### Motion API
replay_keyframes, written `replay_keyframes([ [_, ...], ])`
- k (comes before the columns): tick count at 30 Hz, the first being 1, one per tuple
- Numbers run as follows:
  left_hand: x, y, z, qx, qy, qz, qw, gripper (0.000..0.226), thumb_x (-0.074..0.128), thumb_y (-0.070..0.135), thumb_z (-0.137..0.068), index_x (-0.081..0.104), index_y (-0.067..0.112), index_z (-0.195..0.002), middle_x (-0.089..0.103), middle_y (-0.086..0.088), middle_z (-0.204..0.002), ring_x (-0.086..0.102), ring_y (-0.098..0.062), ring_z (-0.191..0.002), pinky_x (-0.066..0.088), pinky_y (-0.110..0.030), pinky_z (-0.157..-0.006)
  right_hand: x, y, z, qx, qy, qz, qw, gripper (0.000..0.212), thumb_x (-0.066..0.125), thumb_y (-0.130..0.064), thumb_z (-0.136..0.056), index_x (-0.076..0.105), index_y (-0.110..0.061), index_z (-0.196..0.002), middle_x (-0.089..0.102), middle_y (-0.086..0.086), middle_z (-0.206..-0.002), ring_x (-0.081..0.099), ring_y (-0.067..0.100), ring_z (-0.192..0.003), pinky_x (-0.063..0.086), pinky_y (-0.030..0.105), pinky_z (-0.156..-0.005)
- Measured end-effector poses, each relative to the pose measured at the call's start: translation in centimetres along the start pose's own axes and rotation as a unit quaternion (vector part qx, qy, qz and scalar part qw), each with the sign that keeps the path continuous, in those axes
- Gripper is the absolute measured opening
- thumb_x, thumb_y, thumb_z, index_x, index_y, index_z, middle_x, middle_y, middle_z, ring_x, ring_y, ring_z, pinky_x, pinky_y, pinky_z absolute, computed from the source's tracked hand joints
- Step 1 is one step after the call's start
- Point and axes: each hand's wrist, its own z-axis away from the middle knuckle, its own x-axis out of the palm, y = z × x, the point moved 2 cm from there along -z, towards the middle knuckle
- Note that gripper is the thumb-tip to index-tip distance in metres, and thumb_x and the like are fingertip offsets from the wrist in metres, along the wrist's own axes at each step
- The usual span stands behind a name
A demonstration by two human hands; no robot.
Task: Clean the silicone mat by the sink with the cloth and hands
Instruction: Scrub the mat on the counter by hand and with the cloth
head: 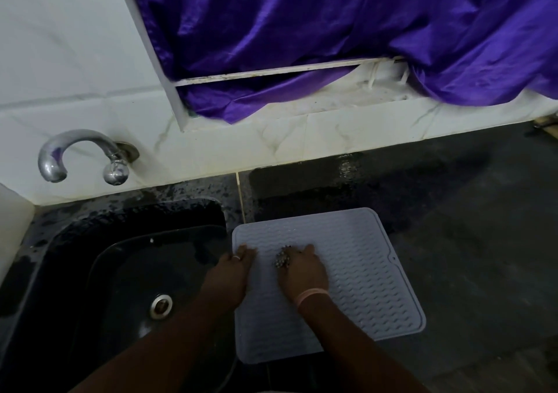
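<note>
Mid-clean, by the look of it. Mat point(356, 272) flat on counter point(468, 257), at 3 o'clock from sink point(75, 272). Left hand point(234, 272) flat on mat's 9 o'clock edge, fingers together. Right hand point(303, 267) at mat's middle, fingers curled on small scrubber point(282, 260) (no cloth visible). Wiping, rinsing apparently left.

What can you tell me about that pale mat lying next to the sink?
The silicone mat is a pale grey-lilac, roughly square sheet with rounded corners, a raised rim, a wavy ribbed surface and a small hole near its right edge. It lies flat on the dark counter, just right of the black sink. The left hand presses its left edge; the right hand holds a small metallic-looking scrubber against its middle.
</note>
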Motion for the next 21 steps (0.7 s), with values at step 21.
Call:
replay_keyframes([
  [21,2.8,-3.6,-0.4,-0.111,0.028,0.156,0.981,0.049,0.047,0.036,-0.101,0.037,0.035,-0.149,0.062,-0.007,-0.132,0.061,-0.027,-0.117,0.05,-0.041,-0.098,3.5,-9.5,-0.1,-0.051,-0.032,0.029,0.998,0.042,0.035,-0.038,-0.101,0.066,-0.012,-0.113,0.053,0.013,-0.127,0.06,0.025,-0.096,0.05,0.035,-0.089],
])
